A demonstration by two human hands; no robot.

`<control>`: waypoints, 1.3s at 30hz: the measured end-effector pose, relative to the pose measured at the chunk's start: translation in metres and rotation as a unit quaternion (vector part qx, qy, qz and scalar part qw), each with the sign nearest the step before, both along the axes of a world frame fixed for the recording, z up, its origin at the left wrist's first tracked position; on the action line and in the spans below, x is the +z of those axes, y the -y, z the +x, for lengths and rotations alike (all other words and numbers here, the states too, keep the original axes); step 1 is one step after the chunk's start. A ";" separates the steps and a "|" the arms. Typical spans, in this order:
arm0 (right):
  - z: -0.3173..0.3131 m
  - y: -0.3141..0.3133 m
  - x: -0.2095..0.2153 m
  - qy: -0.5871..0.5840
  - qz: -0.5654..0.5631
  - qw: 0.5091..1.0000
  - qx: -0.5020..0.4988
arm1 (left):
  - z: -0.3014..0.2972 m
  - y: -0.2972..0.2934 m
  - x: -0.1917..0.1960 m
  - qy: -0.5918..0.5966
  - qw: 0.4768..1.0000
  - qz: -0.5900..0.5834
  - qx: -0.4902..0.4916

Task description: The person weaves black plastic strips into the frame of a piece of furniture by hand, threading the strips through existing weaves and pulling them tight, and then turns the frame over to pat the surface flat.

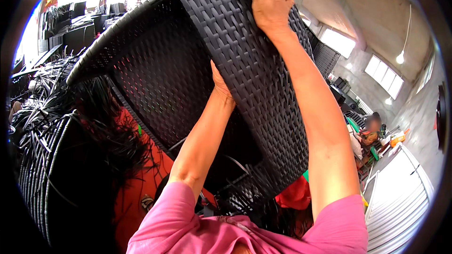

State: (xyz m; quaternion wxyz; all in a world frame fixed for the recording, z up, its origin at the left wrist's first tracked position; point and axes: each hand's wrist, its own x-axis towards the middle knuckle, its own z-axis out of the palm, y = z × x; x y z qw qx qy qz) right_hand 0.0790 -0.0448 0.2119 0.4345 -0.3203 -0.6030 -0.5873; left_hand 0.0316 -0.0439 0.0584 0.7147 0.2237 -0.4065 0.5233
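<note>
A large black woven wicker furniture piece, probably a chair, fills the middle in front of me. Its broad woven side slants from the top down to the lower right, and a dark hollow lies to its left. My right hand lies high on the outer weave, thumb and fingers apart, slightly blurred. Inside the hollow, my left hand reaches up against the edge of the woven side. Most of its fingers are hidden behind that edge. Loose black strips hang at the bottom of the weave.
Tangled black plastic strips lie over another woven piece at the left. Red flooring shows below, and red cloth lies under the wicker. A person sits far right, near white ribbed panels.
</note>
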 end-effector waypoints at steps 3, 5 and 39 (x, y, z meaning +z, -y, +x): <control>0.023 -0.003 0.042 -0.117 -0.031 0.969 0.214 | 0.005 -0.013 0.010 0.002 0.999 -0.017 0.050; 0.005 0.013 0.051 -0.128 0.050 0.980 0.144 | -0.014 -0.023 0.016 -0.032 0.994 -0.037 0.095; -0.018 0.047 -0.122 -0.009 -0.170 0.971 0.165 | -0.013 -0.012 -0.028 -0.006 0.996 0.076 -0.041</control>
